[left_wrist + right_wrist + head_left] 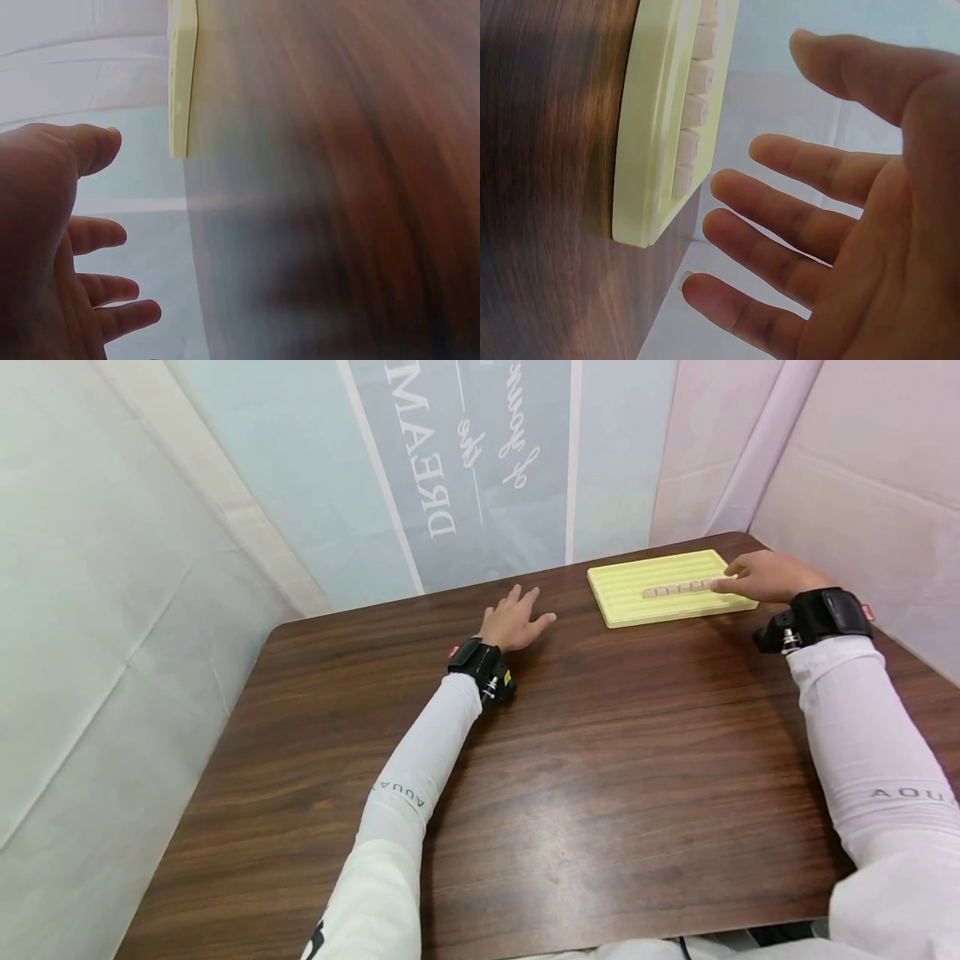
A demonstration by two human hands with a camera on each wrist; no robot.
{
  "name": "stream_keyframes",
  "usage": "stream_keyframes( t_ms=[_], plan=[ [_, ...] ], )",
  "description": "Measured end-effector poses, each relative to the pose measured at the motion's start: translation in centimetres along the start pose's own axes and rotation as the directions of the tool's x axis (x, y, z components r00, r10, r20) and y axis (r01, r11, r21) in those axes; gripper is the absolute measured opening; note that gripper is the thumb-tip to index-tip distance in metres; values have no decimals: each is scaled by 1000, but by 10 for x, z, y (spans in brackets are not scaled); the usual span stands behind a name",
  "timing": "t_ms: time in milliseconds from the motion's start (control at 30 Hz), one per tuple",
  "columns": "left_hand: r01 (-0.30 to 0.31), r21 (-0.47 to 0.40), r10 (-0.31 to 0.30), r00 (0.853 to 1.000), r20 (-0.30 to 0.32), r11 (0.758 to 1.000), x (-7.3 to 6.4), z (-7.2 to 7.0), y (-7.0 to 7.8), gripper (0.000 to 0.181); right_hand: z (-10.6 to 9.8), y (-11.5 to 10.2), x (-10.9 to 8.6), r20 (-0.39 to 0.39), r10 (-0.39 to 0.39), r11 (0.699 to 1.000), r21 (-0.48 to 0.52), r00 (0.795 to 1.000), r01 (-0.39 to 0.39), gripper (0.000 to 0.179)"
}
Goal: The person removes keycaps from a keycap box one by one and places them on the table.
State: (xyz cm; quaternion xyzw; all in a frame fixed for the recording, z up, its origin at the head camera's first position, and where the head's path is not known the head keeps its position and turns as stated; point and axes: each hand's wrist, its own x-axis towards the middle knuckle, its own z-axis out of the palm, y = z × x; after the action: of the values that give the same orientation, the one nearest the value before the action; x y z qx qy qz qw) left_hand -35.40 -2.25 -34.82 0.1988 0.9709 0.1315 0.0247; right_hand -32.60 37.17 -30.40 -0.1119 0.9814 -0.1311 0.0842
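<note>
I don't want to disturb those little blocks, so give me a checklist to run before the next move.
1. Yellow tray flat on the table: ok.
2. Blocks lined up in a single row in the tray: ok, as far as they show.
3. Right grip empty: ok; fingers spread, at the tray's right end.
4. Left grip away from the tray: ok; open, to its left.
5. Full block count: cannot tell; the head view hides one end, the right wrist view cuts off the other.

My head view is bright — glare toward the wood-grain table (570, 760)'s near edge — my left-wrist one hazy, blurred.
</note>
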Motion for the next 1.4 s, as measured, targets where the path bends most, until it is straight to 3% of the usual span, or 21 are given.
stream_keyframes(
  t_ms=[300,567,667,967,1400],
  plan=[
    [-62,-11,63,995,74,998,6,22,35,68,5,18,-6,-15,33,999,14,999,-33,64],
    [-80,29,76,991,111,996,12,27,63,67,5,32,-5,-14,100,994,48,995,-99,65],
    [-87,35,82,988,128,996,14,29,71,67,5,34,-6,-30,93,995,46,995,-92,61],
    [-102,85,86,981,175,991,19,27,85,68,6,37,-2,-41,97,995,17,994,-96,56],
    [-106,69,84,960,267,992,19,23,94,67,9,43,5,-68,52,998,-16,996,-53,34]
  ],
)
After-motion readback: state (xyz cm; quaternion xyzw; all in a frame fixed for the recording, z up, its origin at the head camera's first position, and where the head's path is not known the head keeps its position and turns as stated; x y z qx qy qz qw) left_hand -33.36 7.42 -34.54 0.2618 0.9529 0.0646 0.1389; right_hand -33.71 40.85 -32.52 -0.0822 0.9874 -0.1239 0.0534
